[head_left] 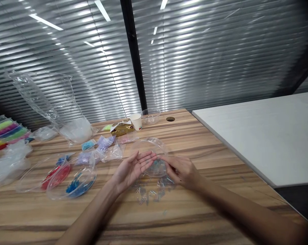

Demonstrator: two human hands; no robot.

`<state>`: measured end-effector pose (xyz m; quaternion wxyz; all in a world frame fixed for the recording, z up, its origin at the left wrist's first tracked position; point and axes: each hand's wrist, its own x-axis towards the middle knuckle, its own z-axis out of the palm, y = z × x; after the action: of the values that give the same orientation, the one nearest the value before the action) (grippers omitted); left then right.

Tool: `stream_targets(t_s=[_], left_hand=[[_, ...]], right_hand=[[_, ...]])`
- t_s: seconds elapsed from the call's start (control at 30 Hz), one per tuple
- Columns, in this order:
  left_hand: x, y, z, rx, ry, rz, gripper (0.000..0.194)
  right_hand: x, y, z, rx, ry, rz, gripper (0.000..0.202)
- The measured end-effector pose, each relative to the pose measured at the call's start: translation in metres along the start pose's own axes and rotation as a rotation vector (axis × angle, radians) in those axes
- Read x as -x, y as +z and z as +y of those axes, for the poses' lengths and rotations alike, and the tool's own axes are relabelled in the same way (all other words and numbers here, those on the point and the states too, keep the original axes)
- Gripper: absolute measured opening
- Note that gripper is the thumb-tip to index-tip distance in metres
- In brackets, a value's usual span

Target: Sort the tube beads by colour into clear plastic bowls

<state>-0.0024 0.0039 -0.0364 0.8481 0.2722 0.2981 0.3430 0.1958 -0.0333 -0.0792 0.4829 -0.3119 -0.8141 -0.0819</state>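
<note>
My left hand (132, 170) is palm up with its fingers stretched out, over the near left side of a clear plastic bowl (161, 144). My right hand (183, 172) is curled, its index finger reaching to the left fingertips; anything pinched there is too small to make out. Pale blue pieces (157, 166) lie inside the bowl. Several small clear tubes (155, 195) are scattered on the wooden table (133, 221) below the hands.
Left of my hands are clear bowls with red pieces (55, 177) and blue pieces (79, 185), and small bags (105, 143). A paper cup (136, 121) and another clear bowl (151, 117) stand behind. A white table (261, 136) adjoins at right.
</note>
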Motion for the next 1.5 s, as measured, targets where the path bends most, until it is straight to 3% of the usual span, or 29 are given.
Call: stream_targets(t_s=[0.2, 0.37, 0.47, 0.67, 0.93, 1.13, 1.23, 1.37, 1.5], left_hand=[[0.001, -0.002, -0.001, -0.114, 0.030, 0.013, 0.036], [0.010, 0.006, 0.006, -0.372, 0.295, 0.058, 0.038], [0.011, 0.007, 0.007, -0.432, 0.372, 0.031, 0.037], [0.005, -0.003, -0.001, -0.515, 0.366, -0.045, 0.037], [0.007, -0.006, 0.004, -0.612, 0.452, -0.080, 0.042], [0.008, -0.012, 0.006, -0.826, 0.716, 0.093, 0.034], [0.005, -0.013, 0.009, -0.880, 0.735, 0.135, 0.030], [0.001, -0.012, 0.009, -1.057, 0.614, 0.186, 0.029], [-0.001, -0.011, 0.006, -1.275, 0.507, 0.194, 0.032]], right_hand=[[0.001, 0.000, 0.001, 0.016, 0.004, 0.008, 0.042], [0.000, 0.000, 0.000, 0.016, 0.002, 0.035, 0.043], [0.000, 0.000, -0.001, -0.013, 0.017, 0.024, 0.042], [0.000, 0.000, -0.002, -0.014, 0.040, 0.018, 0.040], [0.002, 0.000, 0.003, -0.002, 0.047, 0.054, 0.041], [-0.002, -0.004, 0.004, 0.061, 0.062, 0.089, 0.035], [-0.005, -0.012, 0.010, 0.120, 0.080, 0.133, 0.032], [-0.009, -0.020, 0.021, 0.119, 0.239, 0.218, 0.028], [-0.013, -0.021, 0.025, -0.313, 0.737, 0.266, 0.033]])
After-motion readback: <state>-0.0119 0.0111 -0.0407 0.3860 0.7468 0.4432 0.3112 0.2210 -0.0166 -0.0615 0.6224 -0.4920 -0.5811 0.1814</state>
